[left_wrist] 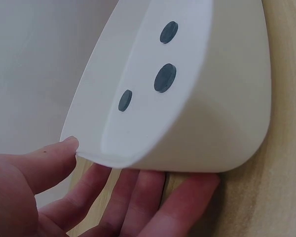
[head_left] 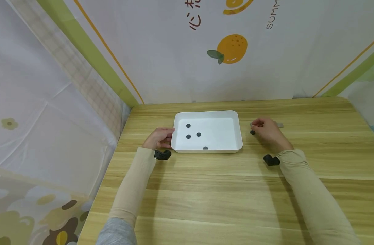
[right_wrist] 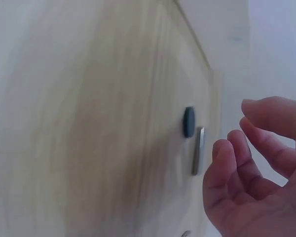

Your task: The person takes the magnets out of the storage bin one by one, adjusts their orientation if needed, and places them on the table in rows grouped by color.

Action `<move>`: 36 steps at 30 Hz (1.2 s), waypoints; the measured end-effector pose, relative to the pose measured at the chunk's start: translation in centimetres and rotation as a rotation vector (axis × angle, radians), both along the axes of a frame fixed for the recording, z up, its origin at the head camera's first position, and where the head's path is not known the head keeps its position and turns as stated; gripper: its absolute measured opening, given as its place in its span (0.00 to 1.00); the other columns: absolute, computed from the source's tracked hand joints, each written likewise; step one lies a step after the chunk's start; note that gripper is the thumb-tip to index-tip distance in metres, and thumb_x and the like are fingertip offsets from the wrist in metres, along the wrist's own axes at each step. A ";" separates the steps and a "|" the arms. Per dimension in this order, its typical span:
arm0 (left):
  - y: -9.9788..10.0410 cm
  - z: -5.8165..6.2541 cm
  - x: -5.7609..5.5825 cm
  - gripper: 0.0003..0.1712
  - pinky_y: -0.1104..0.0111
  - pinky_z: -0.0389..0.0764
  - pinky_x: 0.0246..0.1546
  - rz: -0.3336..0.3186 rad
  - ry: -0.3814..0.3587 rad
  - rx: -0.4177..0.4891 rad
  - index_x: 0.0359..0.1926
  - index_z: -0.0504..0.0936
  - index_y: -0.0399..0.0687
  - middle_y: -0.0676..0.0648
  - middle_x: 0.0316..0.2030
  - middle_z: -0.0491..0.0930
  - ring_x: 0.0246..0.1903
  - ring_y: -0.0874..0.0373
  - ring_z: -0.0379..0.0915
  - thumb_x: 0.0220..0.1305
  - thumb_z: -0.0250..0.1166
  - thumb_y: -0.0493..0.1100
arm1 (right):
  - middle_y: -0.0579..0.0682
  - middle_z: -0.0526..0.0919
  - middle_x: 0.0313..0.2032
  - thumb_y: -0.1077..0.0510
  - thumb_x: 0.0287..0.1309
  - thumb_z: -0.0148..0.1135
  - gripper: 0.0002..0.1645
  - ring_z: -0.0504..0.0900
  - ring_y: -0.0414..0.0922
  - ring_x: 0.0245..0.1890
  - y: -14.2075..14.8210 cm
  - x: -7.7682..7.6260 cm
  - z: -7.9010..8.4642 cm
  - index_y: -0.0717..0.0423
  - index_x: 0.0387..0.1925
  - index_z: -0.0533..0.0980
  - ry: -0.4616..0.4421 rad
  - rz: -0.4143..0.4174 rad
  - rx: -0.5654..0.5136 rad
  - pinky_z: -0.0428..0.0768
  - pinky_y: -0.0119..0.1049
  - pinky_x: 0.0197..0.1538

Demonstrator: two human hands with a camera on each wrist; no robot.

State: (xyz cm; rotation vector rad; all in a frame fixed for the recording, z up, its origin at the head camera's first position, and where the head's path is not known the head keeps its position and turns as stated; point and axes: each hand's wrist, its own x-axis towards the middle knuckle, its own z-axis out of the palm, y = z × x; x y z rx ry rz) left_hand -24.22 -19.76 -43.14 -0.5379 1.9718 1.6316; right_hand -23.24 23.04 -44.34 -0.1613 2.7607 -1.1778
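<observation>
A white tray (head_left: 217, 132) with several dark round discs (head_left: 198, 134) in it lies on the wooden table. My left hand (head_left: 159, 137) grips its left end, thumb on the rim and fingers against the outer wall, as the left wrist view shows of the tray (left_wrist: 232, 94). To the tray's right, my right hand (head_left: 268, 132) hovers above a single black disc (head_left: 252, 132) on the table. In the right wrist view a gap parts thumb and fingers of the right hand (right_wrist: 259, 163), and nothing is between them. The disc (right_wrist: 189, 122) lies apart from the fingertips.
A thin metal strip (right_wrist: 198, 150) lies beside the loose disc. Another grey strip piece (head_left: 280, 125) shows right of the right hand; the hand hides whether they join. A printed curtain (head_left: 174, 68) hangs behind the table's far edge.
</observation>
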 end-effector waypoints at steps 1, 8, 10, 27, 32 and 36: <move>0.0 0.0 0.0 0.23 0.65 0.84 0.28 -0.002 0.000 0.000 0.62 0.72 0.40 0.46 0.41 0.81 0.35 0.58 0.81 0.71 0.56 0.47 | 0.64 0.79 0.45 0.55 0.67 0.54 0.19 0.75 0.54 0.45 -0.1 0.0 0.1 0.67 0.50 0.74 0.008 0.001 0.000 0.73 0.37 0.44; 0.0 0.1 0.0 0.23 0.65 0.84 0.29 -0.011 -0.003 -0.005 0.63 0.71 0.40 0.47 0.41 0.81 0.35 0.58 0.80 0.72 0.56 0.47 | 0.62 0.79 0.44 0.56 0.66 0.55 0.19 0.75 0.52 0.44 -1.2 0.1 1.2 0.66 0.51 0.75 0.064 0.004 -0.009 0.72 0.34 0.42; 0.0 0.1 0.0 0.23 0.65 0.84 0.28 -0.010 -0.002 -0.010 0.62 0.71 0.40 0.47 0.40 0.81 0.34 0.58 0.80 0.72 0.56 0.47 | 0.62 0.79 0.44 0.56 0.66 0.56 0.18 0.75 0.52 0.43 -1.5 0.2 1.5 0.66 0.50 0.75 0.086 0.012 -0.017 0.72 0.35 0.42; 0.0 0.0 0.0 0.23 0.65 0.84 0.28 0.006 -0.003 -0.015 0.61 0.73 0.41 0.46 0.41 0.81 0.36 0.57 0.80 0.71 0.57 0.47 | 0.56 0.81 0.40 0.60 0.63 0.60 0.13 0.77 0.50 0.41 -6.7 0.5 2.4 0.64 0.47 0.77 0.090 0.311 -0.068 0.75 0.35 0.42; -0.1 -0.1 0.0 0.23 0.65 0.84 0.28 0.001 0.001 -0.019 0.61 0.73 0.39 0.47 0.40 0.81 0.35 0.58 0.80 0.71 0.57 0.47 | 0.54 0.82 0.39 0.62 0.60 0.63 0.12 0.77 0.48 0.39 -8.9 0.8 1.9 0.63 0.45 0.78 0.081 0.373 -0.072 0.74 0.35 0.41; -0.1 -0.1 -0.1 0.23 0.65 0.84 0.29 0.008 -0.001 -0.022 0.61 0.73 0.40 0.47 0.40 0.81 0.35 0.58 0.80 0.71 0.57 0.47 | 0.54 0.81 0.38 0.64 0.58 0.64 0.12 0.76 0.46 0.37 -10.7 1.0 1.2 0.63 0.44 0.78 0.068 0.429 -0.071 0.73 0.35 0.41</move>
